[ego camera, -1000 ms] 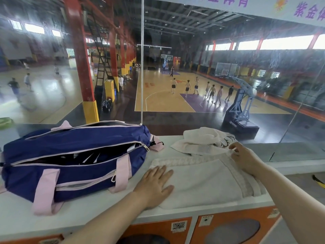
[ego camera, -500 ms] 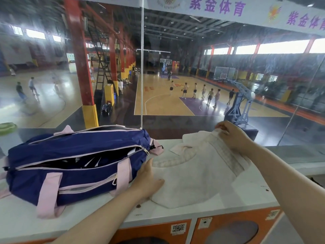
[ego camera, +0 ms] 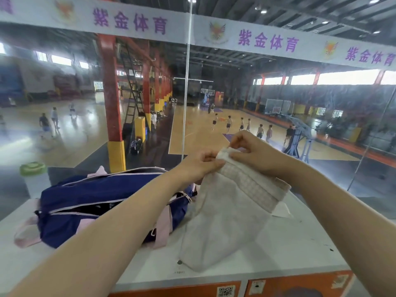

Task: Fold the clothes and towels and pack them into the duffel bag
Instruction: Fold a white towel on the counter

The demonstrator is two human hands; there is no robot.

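Pinching the white towel's (ego camera: 227,213) top corner, left hand (ego camera: 200,165) and right hand (ego camera: 249,151), cloth hanging beneath.

towel (ego camera: 227,215) lifted, both hands now pinching

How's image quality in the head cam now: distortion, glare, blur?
Head view: strong wide-angle bowing, the banner curves and the forearms stretch at the frame bottom; windows blown out; hazy reflections on the glass dull the court; left hand, right hand and towel fairly sharp; duffel bag evenly lit, no hard shadows.
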